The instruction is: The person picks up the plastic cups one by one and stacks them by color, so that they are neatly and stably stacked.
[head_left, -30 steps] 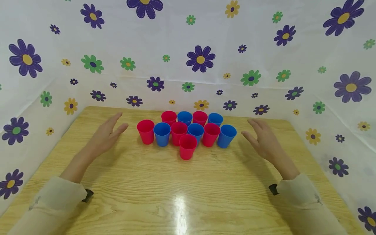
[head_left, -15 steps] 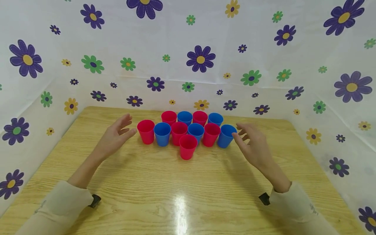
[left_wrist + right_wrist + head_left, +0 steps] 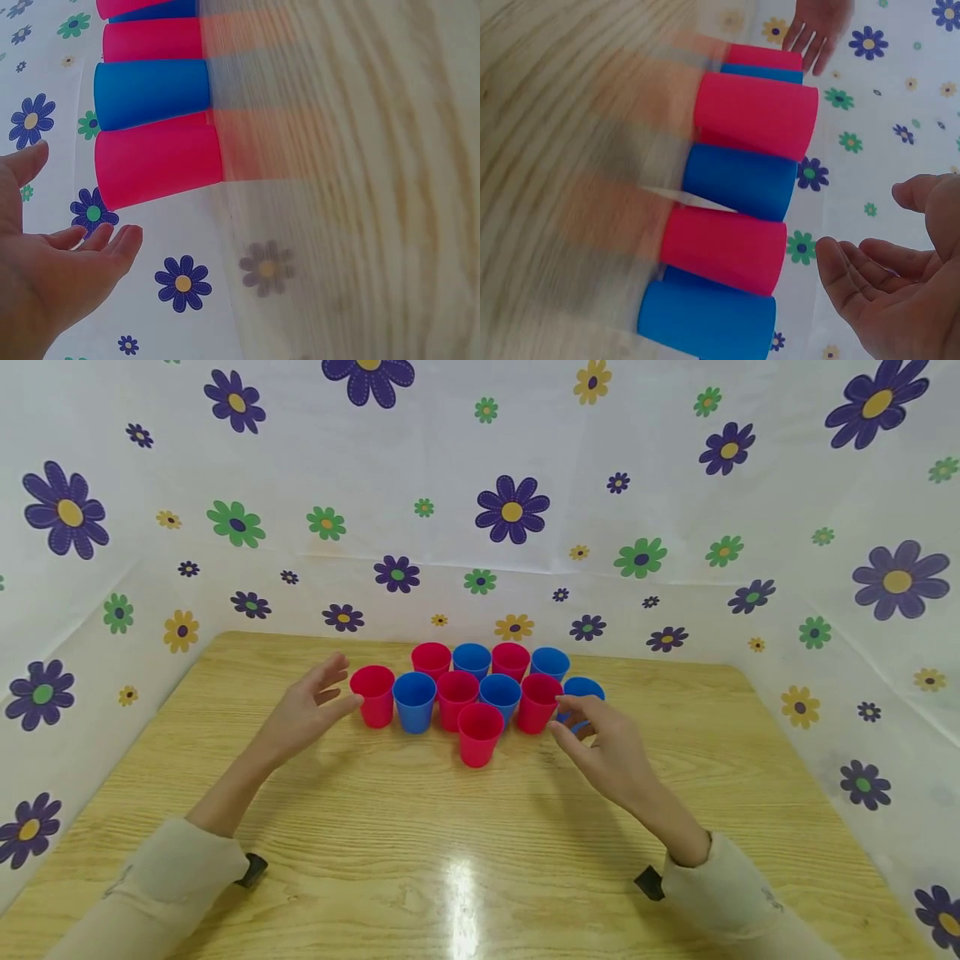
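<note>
Red and blue plastic cups stand mouth up on the table in rows, with one red cup (image 3: 478,747) alone in front. My left hand (image 3: 303,714) is beside the leftmost red cup (image 3: 377,708), fingers loosely bent and holding nothing; in the left wrist view a gap shows between the fingers and that red cup (image 3: 159,166). My right hand (image 3: 611,747) hovers in front of the rightmost blue cup (image 3: 583,687), partly hiding it, with fingertips near a red cup (image 3: 536,714). The right wrist view shows the right hand (image 3: 892,285) apart from the cups, thumb and fingers spread.
The wooden table (image 3: 420,852) extends in front of the cups and to both sides. A white cloth with printed flowers (image 3: 442,460) hangs behind and along the sides. Back-row cups stand close behind the middle row.
Both hands have moved inward toward the cups, the right hand further, passing in front of the rightmost blue cup. Their fingers have bent a little. The cups have not moved.
</note>
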`<state>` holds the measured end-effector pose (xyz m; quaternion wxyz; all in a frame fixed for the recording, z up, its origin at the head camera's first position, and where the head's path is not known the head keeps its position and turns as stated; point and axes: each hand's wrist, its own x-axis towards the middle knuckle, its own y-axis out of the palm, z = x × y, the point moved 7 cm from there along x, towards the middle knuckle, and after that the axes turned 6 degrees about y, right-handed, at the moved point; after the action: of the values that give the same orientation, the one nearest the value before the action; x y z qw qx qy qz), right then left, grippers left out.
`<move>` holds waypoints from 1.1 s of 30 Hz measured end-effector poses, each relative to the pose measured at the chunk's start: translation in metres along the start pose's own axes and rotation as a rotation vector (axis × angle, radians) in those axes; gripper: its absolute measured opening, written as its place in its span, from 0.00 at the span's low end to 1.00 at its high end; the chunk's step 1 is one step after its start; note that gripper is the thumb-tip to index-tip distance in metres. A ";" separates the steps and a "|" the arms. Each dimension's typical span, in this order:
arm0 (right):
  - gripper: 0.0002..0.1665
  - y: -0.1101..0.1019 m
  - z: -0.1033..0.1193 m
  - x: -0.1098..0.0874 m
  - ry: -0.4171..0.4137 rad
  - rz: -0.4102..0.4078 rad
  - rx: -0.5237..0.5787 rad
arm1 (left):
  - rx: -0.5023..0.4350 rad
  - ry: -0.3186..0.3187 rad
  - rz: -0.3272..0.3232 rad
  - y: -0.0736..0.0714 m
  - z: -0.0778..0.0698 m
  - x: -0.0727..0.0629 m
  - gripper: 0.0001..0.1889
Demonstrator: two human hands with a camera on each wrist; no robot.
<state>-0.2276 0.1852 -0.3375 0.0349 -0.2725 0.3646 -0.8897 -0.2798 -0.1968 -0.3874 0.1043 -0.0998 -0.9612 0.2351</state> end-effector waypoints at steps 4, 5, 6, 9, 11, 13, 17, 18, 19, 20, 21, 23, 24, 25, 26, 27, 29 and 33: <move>0.20 0.014 -0.001 0.001 0.064 0.063 0.031 | 0.001 -0.016 0.019 0.005 0.003 0.003 0.45; 0.21 0.017 -0.001 0.001 0.081 0.076 0.038 | 0.002 -0.017 0.021 0.006 0.004 0.004 0.45; 0.22 0.021 -0.002 0.002 0.096 0.090 0.049 | 0.002 -0.018 0.022 0.007 0.005 0.005 0.46; 0.24 0.031 -0.004 0.004 0.137 0.126 0.062 | 0.003 -0.021 0.024 0.009 0.008 0.008 0.46; 0.25 0.038 -0.005 0.005 0.162 0.148 0.074 | 0.005 -0.025 0.025 0.011 0.009 0.009 0.47; 0.27 0.044 -0.005 0.006 0.177 0.162 0.086 | 0.007 -0.028 0.030 0.013 0.010 0.011 0.47; 0.30 0.054 -0.002 0.008 0.173 0.174 0.111 | 0.016 -0.034 0.034 0.017 0.013 0.015 0.48; 0.31 0.056 -0.001 0.009 0.173 0.176 0.114 | 0.019 -0.035 0.035 0.018 0.013 0.015 0.48; 0.32 0.059 -0.001 0.010 0.177 0.179 0.118 | 0.022 -0.035 0.035 0.018 0.014 0.016 0.48; 0.33 0.061 0.000 0.010 0.182 0.183 0.122 | 0.025 -0.034 0.034 0.019 0.015 0.017 0.48; 0.34 0.063 0.001 0.011 0.190 0.188 0.123 | 0.027 -0.033 0.035 0.019 0.016 0.018 0.48; 0.36 0.068 0.002 0.012 0.209 0.199 0.120 | 0.031 -0.035 0.036 0.019 0.017 0.019 0.47; 0.37 0.070 0.003 0.012 0.219 0.205 0.121 | 0.033 -0.036 0.036 0.020 0.018 0.020 0.47; 0.38 0.072 0.004 0.012 0.230 0.210 0.123 | 0.034 -0.038 0.036 0.020 0.018 0.020 0.47; 0.39 0.073 0.004 0.013 0.241 0.213 0.124 | 0.037 -0.040 0.036 0.020 0.019 0.021 0.47; 0.40 0.075 0.005 0.013 0.254 0.215 0.124 | 0.040 -0.043 0.036 0.020 0.019 0.021 0.47; 0.41 0.077 0.005 0.013 0.279 0.216 0.123 | 0.047 -0.047 0.035 0.020 0.019 0.022 0.47; 0.41 0.081 0.005 0.014 0.319 0.210 0.114 | 0.057 -0.052 0.030 0.021 0.018 0.023 0.46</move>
<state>-0.2480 0.1197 -0.3825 0.0845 -0.0860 0.3408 -0.9324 -0.3031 -0.1804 -0.4095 0.0786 -0.1048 -0.9550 0.2663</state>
